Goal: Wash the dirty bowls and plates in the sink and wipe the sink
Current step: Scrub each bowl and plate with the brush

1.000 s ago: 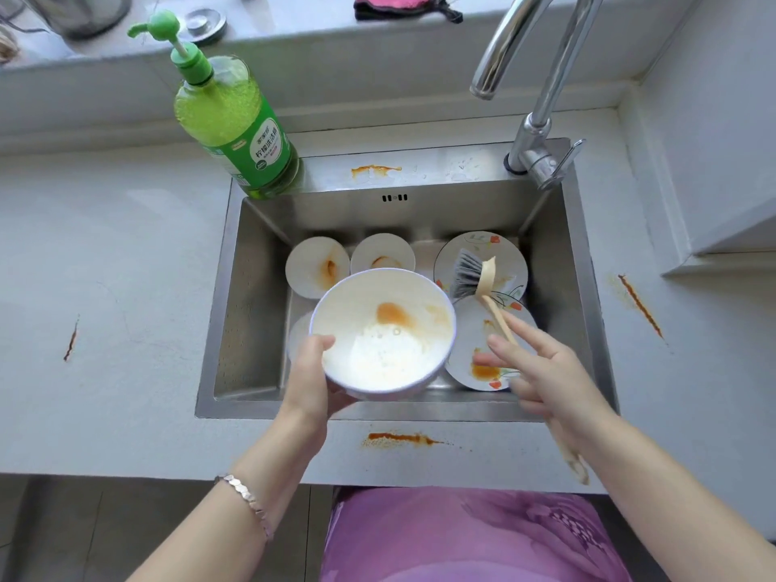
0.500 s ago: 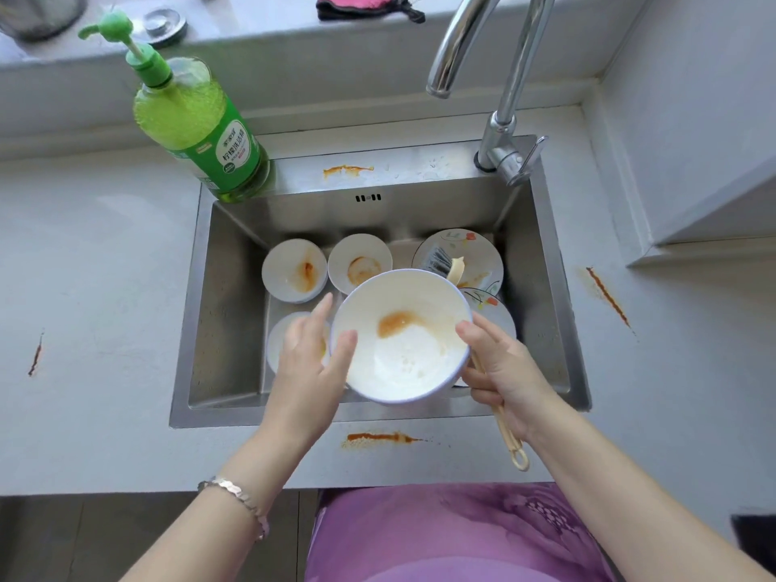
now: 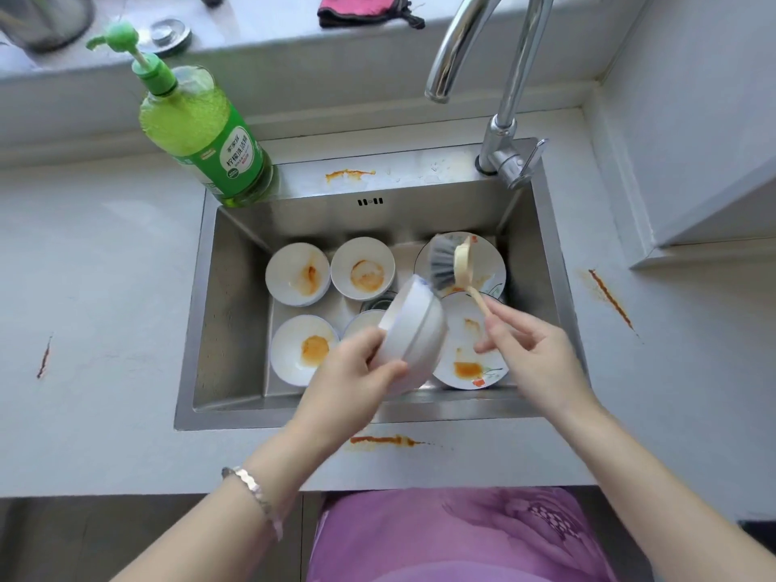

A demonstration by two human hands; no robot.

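My left hand [image 3: 348,382] grips a white bowl [image 3: 415,329] over the steel sink [image 3: 229,287], tipped so its underside faces me and its opening faces away. My right hand [image 3: 529,350] holds the cream handle of a dish brush [image 3: 455,262], whose grey bristles touch the bowl's upper rim. On the sink floor lie three small white bowls with orange stains [image 3: 298,273] [image 3: 363,268] [image 3: 302,348], and on the right two flower-patterned plates [image 3: 487,258] [image 3: 466,359], the near one stained orange. Another dish [image 3: 363,323] lies partly hidden behind the held bowl.
A green dish soap bottle [image 3: 201,132] stands on the sink's back left corner. The chrome tap [image 3: 499,98] rises at the back right. Orange streaks mark the counter [image 3: 609,296] [image 3: 386,440] [image 3: 44,361] and the sink's back ledge [image 3: 348,174]. A pink cloth [image 3: 361,8] lies on the sill.
The bowl has turned from facing up at me to tipped away, underside toward me. My right hand has brought the brush up so its bristles touch the bowl's rim.
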